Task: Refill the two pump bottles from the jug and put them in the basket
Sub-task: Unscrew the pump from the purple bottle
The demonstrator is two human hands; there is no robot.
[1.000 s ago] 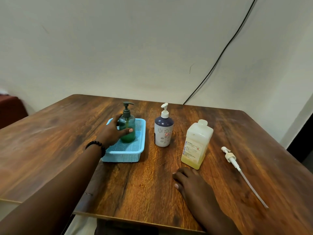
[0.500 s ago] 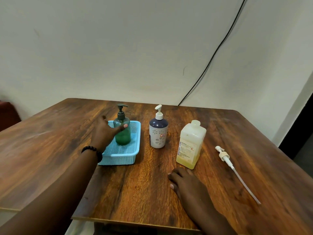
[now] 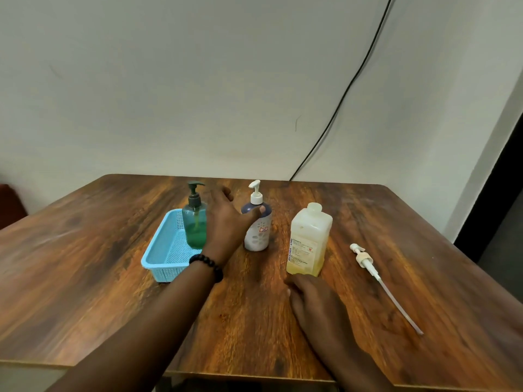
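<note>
Two pump bottles are being recorded on the table (image 3: 85, 264). One green bottle (image 3: 194, 222) is standing upright inside the single blue basket (image 3: 161, 258), at its far end, with green liquid showing in its lower half. One white bottle (image 3: 258, 226), dark at the shoulder and fitted with a white pump, is standing upright on the wood just right of the basket, outside it. One jug (image 3: 308, 241) is standing upright to the right of the white bottle, capped, with a little yellow liquid at the bottom. One loose pump (image 3: 376, 275) with a long dip tube is lying flat on the table, well right of the jug.

The left hand (image 3: 226, 224) is being held between the two bottles; the thumb is being pressed against the white bottle's shoulder, the fingers are spread wide, and nothing is being gripped. One black bead bracelet (image 3: 208, 265) is being worn on that wrist. The right hand (image 3: 317, 304) is being rested flat on the table just in front of the jug, fingers loosely extended, nothing held.
</note>
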